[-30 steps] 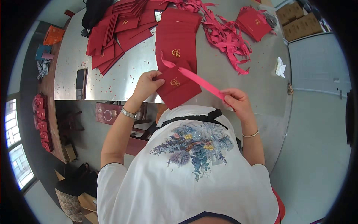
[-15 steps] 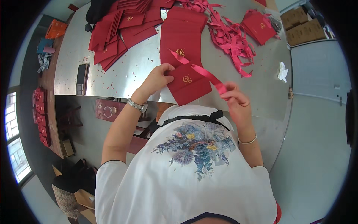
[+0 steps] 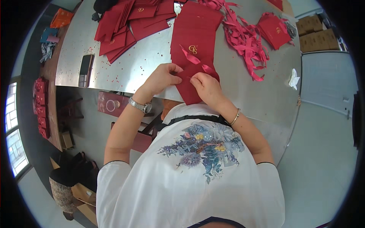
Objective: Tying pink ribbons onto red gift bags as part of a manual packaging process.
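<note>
A flat red paper bag [image 3: 189, 95] lies at the near edge of the table, over a long overlapping row of similar red bags [image 3: 194, 32] with a gold emblem. Holding its left edge in a pinch is my left hand [image 3: 161, 79]. My right hand [image 3: 207, 89] is closed over the bag's front, its thumb and finger pinched near the middle. A pink ribbon [image 3: 207, 69] shows at the bag's top edge and runs under that hand; my fingers seem to hold it, though its end is hidden. More ribbon [image 3: 189, 56] sticks out above the top edge.
Loose red packets [image 3: 121, 36] are heaped at the far left, beside a phone [image 3: 85, 71]. Tangled pink ribbons [image 3: 247, 45] and another red stack [image 3: 272, 30] lie to the right, with a crumpled white tissue [image 3: 293, 79] nearer. A chair [image 3: 110, 104] stands left below the table.
My right hand has moved left and down onto the bag's front, bringing the stretched ribbon in with it and covering the emblem. My left hand still holds the left edge.
</note>
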A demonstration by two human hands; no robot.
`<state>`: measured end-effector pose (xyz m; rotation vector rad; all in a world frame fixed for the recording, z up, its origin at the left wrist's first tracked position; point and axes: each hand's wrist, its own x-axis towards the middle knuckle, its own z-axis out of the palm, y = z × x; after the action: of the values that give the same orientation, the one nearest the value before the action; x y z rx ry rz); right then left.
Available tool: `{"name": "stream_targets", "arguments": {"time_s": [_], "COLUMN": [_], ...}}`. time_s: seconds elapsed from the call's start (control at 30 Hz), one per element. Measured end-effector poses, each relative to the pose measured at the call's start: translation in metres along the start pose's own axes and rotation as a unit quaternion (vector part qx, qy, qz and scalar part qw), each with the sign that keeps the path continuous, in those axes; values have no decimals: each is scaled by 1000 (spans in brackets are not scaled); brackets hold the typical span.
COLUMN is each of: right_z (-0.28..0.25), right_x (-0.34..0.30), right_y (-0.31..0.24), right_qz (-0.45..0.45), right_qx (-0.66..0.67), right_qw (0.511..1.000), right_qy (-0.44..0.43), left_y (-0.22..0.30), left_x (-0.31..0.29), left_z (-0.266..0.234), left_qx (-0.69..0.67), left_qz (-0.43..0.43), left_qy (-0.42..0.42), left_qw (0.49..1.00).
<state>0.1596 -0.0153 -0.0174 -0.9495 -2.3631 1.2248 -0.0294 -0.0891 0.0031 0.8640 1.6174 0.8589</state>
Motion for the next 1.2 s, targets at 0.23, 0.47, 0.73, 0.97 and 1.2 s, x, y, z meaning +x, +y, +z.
{"name": "stream_targets", "arguments": {"time_s": [0.23,0.47,0.73,0.97,1.2], "right_z": [3,6,12,17,16], "right_x": [7,11,13,13,14], "right_y": [-10,-17,-22,-21,-23], "right_qz": [-47,-32,-189,-158,14], "right_qx": [-74,-126,-247,-253,-39], "right_qw": [996,991,943,949,997], "right_qy": [10,35,116,107,67], "left_y": [-12,-13,-4,-3,-1], "left_x": [1,1,-7,-11,-17], "left_z": [-4,-1,18,26,30], "left_qx": [-74,-22,126,210,187], "left_qz": [-31,-14,65,130,128], "left_qy": [-29,-11,114,160,170], "left_qw": [996,1000,983,956,959]}}
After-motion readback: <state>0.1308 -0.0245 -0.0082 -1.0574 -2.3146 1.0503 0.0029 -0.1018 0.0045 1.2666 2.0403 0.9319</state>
